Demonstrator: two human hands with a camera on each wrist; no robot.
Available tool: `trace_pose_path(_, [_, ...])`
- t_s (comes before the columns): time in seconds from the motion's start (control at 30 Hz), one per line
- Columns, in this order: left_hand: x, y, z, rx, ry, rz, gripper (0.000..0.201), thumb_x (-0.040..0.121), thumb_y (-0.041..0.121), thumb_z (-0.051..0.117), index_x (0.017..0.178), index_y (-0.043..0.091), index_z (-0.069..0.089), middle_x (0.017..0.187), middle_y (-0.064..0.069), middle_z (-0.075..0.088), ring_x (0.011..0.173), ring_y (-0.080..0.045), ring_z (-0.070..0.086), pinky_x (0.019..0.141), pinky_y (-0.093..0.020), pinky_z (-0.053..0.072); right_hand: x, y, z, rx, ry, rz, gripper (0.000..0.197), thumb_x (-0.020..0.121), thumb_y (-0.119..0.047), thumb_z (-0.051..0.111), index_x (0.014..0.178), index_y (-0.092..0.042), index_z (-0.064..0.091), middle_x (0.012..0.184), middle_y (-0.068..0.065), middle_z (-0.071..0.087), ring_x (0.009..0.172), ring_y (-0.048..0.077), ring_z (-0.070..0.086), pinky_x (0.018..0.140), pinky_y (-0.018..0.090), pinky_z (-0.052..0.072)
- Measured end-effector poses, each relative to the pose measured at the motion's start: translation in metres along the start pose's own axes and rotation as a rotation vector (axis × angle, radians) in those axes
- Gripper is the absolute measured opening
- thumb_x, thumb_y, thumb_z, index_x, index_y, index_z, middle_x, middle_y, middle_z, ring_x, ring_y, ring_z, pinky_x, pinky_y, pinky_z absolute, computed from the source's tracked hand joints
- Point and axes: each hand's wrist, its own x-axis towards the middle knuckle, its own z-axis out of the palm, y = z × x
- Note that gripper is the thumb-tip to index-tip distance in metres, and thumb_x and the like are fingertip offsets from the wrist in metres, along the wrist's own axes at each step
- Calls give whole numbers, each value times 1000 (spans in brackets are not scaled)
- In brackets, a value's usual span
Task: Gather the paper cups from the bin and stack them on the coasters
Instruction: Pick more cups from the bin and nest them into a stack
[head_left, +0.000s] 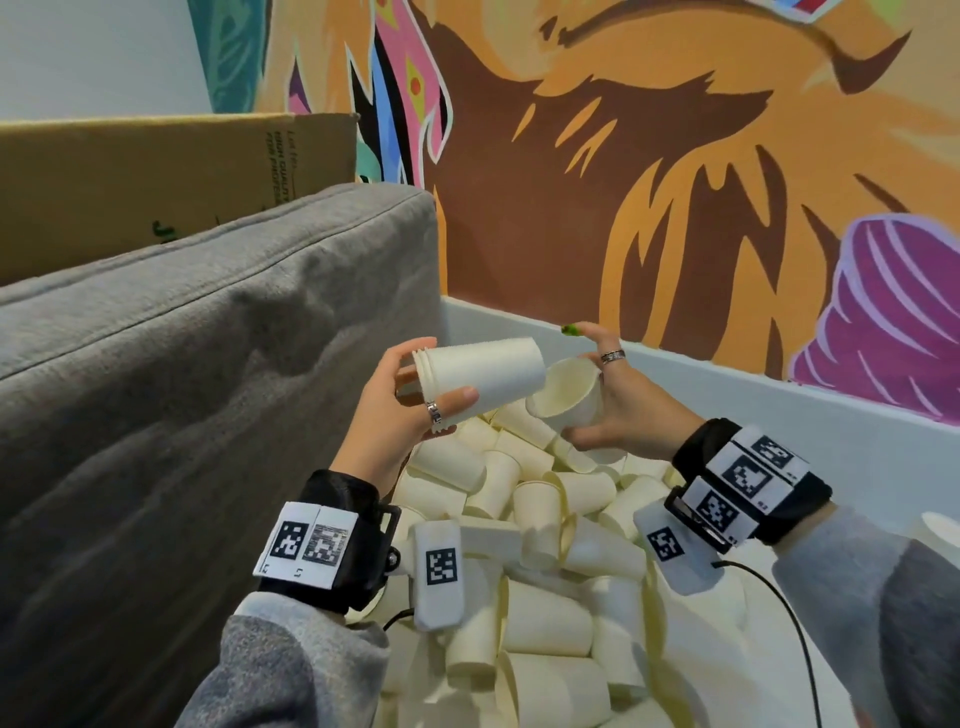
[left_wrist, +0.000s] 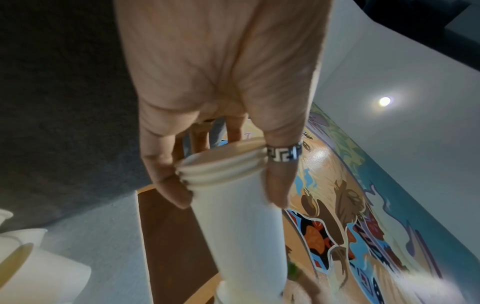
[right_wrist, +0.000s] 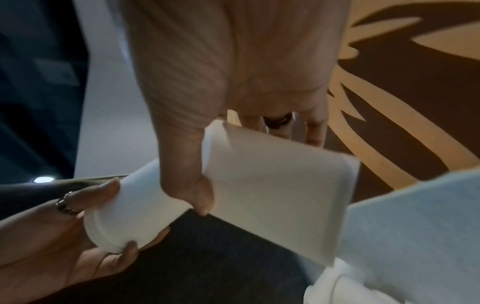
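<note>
Above the bin (head_left: 810, 415) of loose paper cups (head_left: 545, 618), the left hand (head_left: 402, 410) grips a nested stack of cups (head_left: 480, 376) on its side; the right hand (head_left: 626, 410) holds a single cup (head_left: 566, 395), mouth against the stack's base

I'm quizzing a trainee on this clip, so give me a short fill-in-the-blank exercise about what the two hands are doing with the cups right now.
1. The left hand holds a nested stack of cups lying on its ____.
2. The right hand holds a ____ cup, its mouth turned toward the stack's closed end.
3. Under both hands, the bin is full of loose ____.
4. A ring sits on the left ____.

Missing words: side; single; cups; thumb
</note>
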Motion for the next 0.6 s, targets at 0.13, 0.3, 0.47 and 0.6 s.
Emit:
trace_pose_path(0.13, [-2,-1,0,85,-77,-7,64,71,9,80,125,32,52,116,-1,60,98,-12,62,70,-28,59,0,-12,-5,-185,1,-88,100,64,-21,81,126,-56,10,115,-18,49,107,21,55,96,50,43])
trace_pose_path(0.3, [-3,0,8,62,-154,-45,67,71,11,79,126,37,51,118,-3,59,99,-16,63,70,-30,58,8,-31,-1,-291,-50,-220,98,66,-20,83,140,-38,22,125,-14,55,113,20,50,95,45,44])
trace_pose_path(0.47, [-2,-2,8,3,-149,-57,61,70,10,79,121,34,55,114,-6,61,97,-19,66,73,-38,59,18,-38,11,-139,-97,-316,93,65,-19,85,134,-43,27,121,-7,54,112,14,51,96,31,44])
trace_pose_path(0.6, [3,-4,-5,-22,-39,-59,54,71,9,79,115,30,55,115,-8,58,100,-22,63,74,-40,60,31,-23,-2,187,-9,-117,80,65,-41,76,132,-35,33,125,-9,54,114,6,53,91,26,45])
